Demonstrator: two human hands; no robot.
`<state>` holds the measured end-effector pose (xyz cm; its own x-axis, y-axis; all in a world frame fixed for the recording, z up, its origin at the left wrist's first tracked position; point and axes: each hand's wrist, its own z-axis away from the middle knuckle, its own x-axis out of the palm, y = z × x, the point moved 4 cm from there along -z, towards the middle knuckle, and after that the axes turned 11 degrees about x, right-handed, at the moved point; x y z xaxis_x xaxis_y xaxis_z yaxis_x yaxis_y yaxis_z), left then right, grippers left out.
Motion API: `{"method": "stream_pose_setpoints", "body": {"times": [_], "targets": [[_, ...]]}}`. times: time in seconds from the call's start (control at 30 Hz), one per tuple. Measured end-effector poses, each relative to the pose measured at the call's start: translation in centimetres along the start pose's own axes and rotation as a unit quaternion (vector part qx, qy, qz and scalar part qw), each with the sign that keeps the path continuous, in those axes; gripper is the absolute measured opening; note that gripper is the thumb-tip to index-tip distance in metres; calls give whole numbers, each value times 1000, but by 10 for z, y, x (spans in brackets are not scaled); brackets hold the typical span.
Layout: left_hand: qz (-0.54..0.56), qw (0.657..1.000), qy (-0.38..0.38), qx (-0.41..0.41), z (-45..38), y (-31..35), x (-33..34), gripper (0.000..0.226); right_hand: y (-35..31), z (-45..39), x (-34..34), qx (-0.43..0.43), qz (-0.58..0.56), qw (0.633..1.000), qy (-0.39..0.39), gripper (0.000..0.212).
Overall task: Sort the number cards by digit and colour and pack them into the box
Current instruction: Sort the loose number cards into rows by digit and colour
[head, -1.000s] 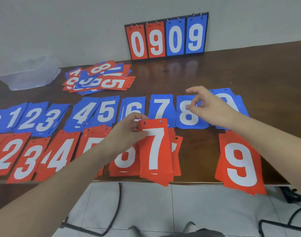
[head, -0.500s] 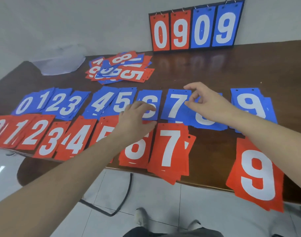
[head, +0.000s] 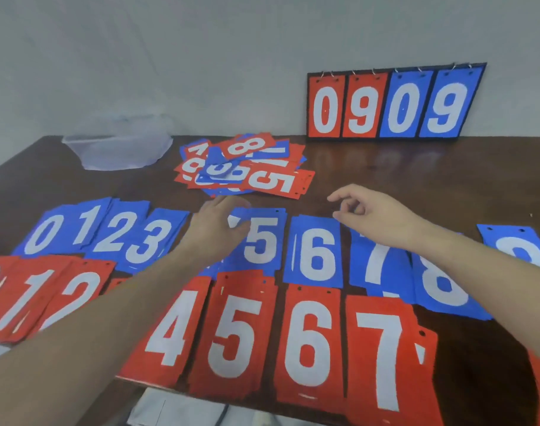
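Both hands are being reached over the dark wooden counter (head: 416,186) toward the unsorted heap of red and blue number cards (head: 244,164); one top card is best being lifted by its edge, so the sorted blue row (head: 262,244) is not being disturbed. The left hand (head: 215,232), fingers loosely spread, and the right hand (head: 370,216), its grip loosely curled and holding nothing, are being kept just near of the heap, with the clear plastic box (head: 118,146) lying far left.

Scoreboard (head: 394,103) reads 0909 — blue cards (head: 176,238) 0–8, red cards (head: 247,330) perhaps 0–7.
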<state>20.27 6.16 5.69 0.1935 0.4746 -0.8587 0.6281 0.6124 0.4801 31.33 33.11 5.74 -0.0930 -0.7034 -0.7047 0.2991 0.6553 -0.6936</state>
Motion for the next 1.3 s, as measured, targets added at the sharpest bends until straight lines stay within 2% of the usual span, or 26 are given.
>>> {"method": "stream_pose_setpoints", "body": {"times": [0.17,0.3,0.57,0.73,0.8,1.07,1.17,1.3], "targets": [[16,1000,4,-5,-43,-65,-17,29,-29,-47,15,32,34,999,21,14],[29,999,16,-15,-71,-116,-27,23,-36,-82,32,53,78,995,29,17],[37,998,35,24,-141,-151,-26,27,-60,-134,49,83,167,982,32,64],[-47,994,-12,96,-189,-150,-17,42,-45,-149,58,87,213,973,9,86],[-57,993,-27,101,-206,-150,-13,49,-37,-149,57,78,208,975,16,85],[-42,997,-62,33,-242,-162,8,68,-20,-146,57,24,148,985,83,85],[-67,993,-94,27,-244,-169,14,69,-18,-145,57,20,121,988,96,84],[-67,993,-89,33,-244,-169,13,68,-16,-145,54,34,54,993,99,77]]}}
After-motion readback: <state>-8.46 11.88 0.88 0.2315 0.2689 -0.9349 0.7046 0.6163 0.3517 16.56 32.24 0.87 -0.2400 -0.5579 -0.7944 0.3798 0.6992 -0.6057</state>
